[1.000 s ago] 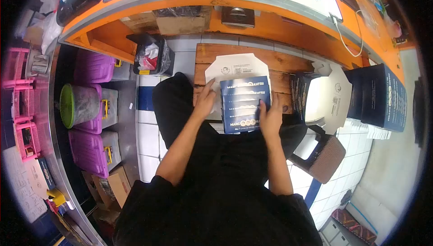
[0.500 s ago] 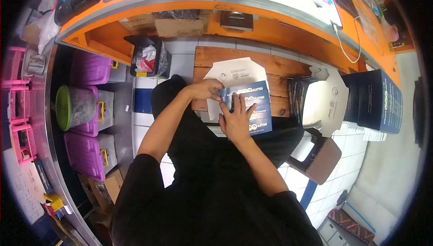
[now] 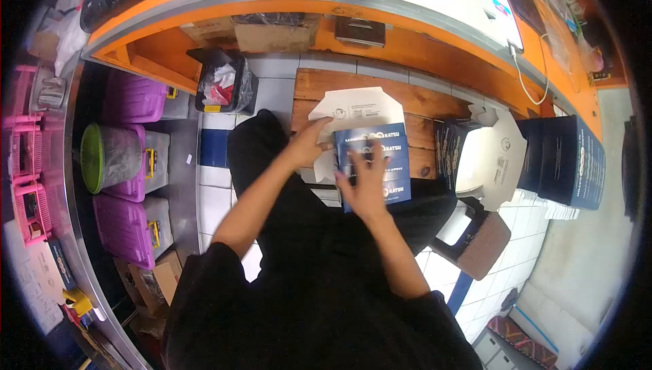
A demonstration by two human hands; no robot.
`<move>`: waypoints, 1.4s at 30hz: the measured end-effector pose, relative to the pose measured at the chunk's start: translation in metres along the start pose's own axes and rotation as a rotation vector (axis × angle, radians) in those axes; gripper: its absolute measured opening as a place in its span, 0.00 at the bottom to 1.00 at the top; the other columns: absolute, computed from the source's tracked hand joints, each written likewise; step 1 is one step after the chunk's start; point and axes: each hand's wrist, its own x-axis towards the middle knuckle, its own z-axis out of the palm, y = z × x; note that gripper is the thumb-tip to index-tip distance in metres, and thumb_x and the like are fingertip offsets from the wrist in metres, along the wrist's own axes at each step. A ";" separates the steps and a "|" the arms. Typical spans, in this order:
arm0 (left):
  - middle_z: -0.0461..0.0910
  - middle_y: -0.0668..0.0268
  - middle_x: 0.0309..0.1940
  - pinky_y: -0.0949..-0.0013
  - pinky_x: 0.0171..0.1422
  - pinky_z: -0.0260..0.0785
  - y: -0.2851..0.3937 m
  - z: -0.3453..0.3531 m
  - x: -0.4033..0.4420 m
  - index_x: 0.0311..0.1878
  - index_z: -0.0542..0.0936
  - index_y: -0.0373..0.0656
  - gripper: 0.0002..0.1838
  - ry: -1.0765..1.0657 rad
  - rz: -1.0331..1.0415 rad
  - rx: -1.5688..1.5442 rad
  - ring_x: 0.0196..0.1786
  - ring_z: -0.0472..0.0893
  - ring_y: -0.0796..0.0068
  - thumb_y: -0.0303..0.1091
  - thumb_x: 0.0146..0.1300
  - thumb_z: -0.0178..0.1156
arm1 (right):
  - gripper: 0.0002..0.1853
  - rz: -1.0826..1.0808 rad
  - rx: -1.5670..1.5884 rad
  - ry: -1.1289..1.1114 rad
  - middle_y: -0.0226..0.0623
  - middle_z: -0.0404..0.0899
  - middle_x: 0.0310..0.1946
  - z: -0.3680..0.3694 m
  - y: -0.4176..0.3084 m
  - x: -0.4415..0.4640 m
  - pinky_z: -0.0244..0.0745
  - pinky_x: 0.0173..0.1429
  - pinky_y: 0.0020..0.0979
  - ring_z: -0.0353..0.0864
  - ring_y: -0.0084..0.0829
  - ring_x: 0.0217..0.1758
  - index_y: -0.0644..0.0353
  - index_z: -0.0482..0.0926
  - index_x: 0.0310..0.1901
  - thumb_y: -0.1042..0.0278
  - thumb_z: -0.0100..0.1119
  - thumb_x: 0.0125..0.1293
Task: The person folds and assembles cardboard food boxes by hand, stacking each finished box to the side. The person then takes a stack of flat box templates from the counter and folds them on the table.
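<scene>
A blue carton [image 3: 394, 168] printed with white "KATSU" lettering lies over my lap and the front of the wooden bench. Its pale flap [image 3: 353, 102], with small print, extends away from me. My left hand [image 3: 308, 144] is at the carton's left edge, thumb and fingers apart; whether it touches the board I cannot tell. Over the blue panel is my right hand [image 3: 367, 183], its fingers spread and slightly blurred, covering part of the lettering.
To the right, an opened carton [image 3: 513, 142] stands beside a blue stack of cartons [image 3: 577, 159]. Beyond the wooden bench [image 3: 326, 79] runs an orange counter [image 3: 435, 51] with phones on top. A small bin [image 3: 227, 88] and purple-lidded tubs [image 3: 125, 231] are at left.
My left hand has come off the carton's upper left corner, and its fingers have opened. My right hand has shifted slightly right and down, with its fingers fanned over the panel.
</scene>
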 end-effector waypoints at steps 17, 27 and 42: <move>0.67 0.34 0.69 0.56 0.78 0.57 0.064 0.085 -0.022 0.76 0.58 0.28 0.41 0.681 -0.361 0.137 0.71 0.70 0.39 0.52 0.72 0.55 | 0.28 0.589 0.937 -0.035 0.45 0.76 0.64 -0.011 0.147 -0.030 0.66 0.70 0.30 0.73 0.32 0.66 0.70 0.68 0.71 0.62 0.57 0.76; 0.88 0.58 0.43 0.63 0.52 0.75 0.079 0.031 0.132 0.47 0.88 0.39 0.21 -0.536 -0.295 -0.049 0.46 0.85 0.65 0.43 0.54 0.76 | 0.33 0.494 0.332 -0.020 0.57 0.85 0.47 -0.024 0.116 -0.015 0.77 0.56 0.45 0.86 0.54 0.48 0.57 0.76 0.67 0.39 0.53 0.72; 0.89 0.61 0.42 0.67 0.54 0.74 0.078 0.038 0.142 0.47 0.88 0.41 0.19 -0.667 -0.330 -0.096 0.44 0.84 0.70 0.36 0.52 0.76 | 0.31 0.507 0.299 -0.110 0.59 0.83 0.51 -0.030 0.115 -0.013 0.76 0.59 0.50 0.83 0.58 0.56 0.55 0.76 0.67 0.39 0.50 0.74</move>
